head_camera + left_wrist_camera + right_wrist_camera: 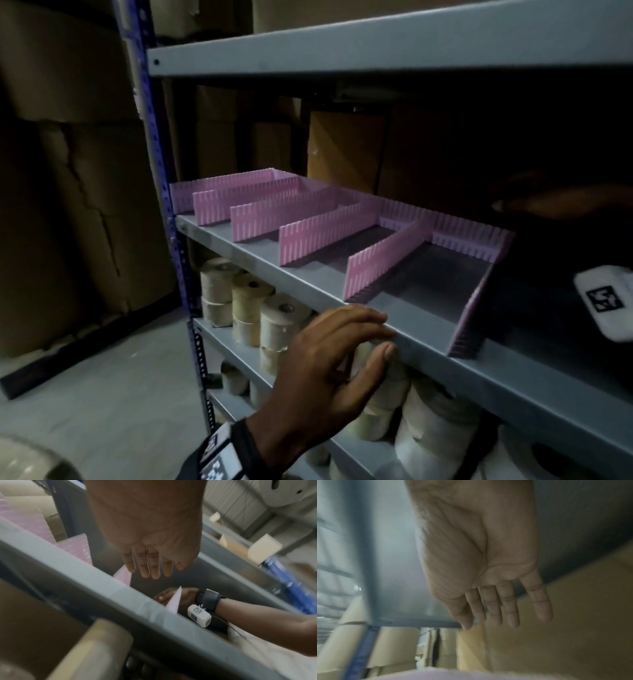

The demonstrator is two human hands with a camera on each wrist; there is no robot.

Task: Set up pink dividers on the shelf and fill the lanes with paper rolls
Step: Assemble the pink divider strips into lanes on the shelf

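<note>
Several pink slotted dividers (329, 236) stand upright on the grey shelf (428, 329), joined to a pink rail (442, 222) along the back; the lanes between them hold nothing. Paper rolls (277, 322) are stacked on the shelf below. My left hand (370, 335) has straight fingers lying over the shelf's front lip and the thumb against its face; the left wrist view shows the left hand (149, 568) flat. My right hand (555, 202) reaches into the dark at the back right, beside the end divider (173, 601). The right wrist view shows the right hand (505, 608) flat and holding nothing.
An upper shelf (376, 44) hangs close above the dividers. A blue perforated upright (164, 192) carries the shelves at the left. Large cardboard boxes (85, 205) stand left of the rack, and a brown box (342, 147) sits behind the dividers. More rolls (435, 431) fill the lower right.
</note>
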